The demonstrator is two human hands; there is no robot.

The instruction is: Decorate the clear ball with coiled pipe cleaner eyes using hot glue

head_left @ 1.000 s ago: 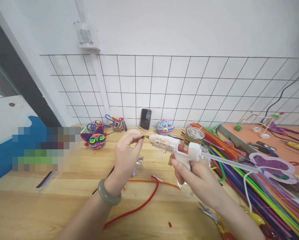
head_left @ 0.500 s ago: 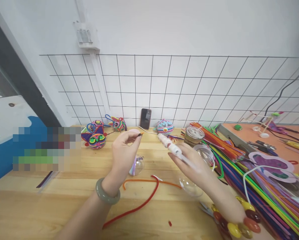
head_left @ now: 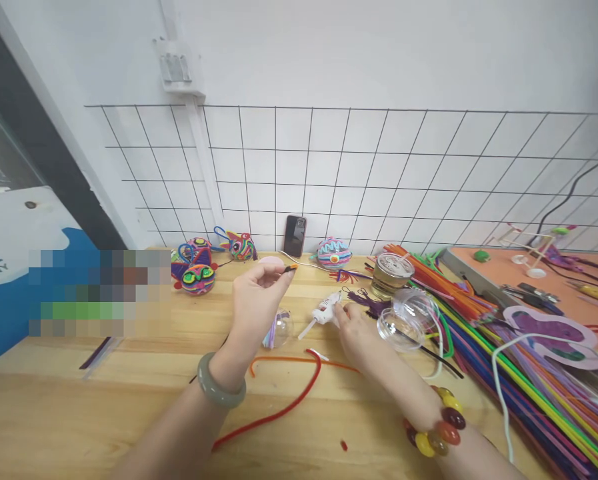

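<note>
My left hand is raised over the table, thumb and fingers pinching a small black-and-orange pipe cleaner piece. Down at the tabletop, my right hand has its fingers on the handle of a white hot glue gun, which lies on its side with a clear glue stick out of its back. Between the hands sits a clear plastic ball with pastel strands at its left side. Nearer to me lie a bent red pipe cleaner and an orange one.
Colourful wrapped ornaments and a striped one stand along the wall, with a phone between. To the right are a round clear container, open clear shells, bundled pipe cleaners and a white cord.
My right hand has lowered the glue gun from mid-air onto the table. My left hand keeps its pinch on the small piece, and the view has shifted slightly.
</note>
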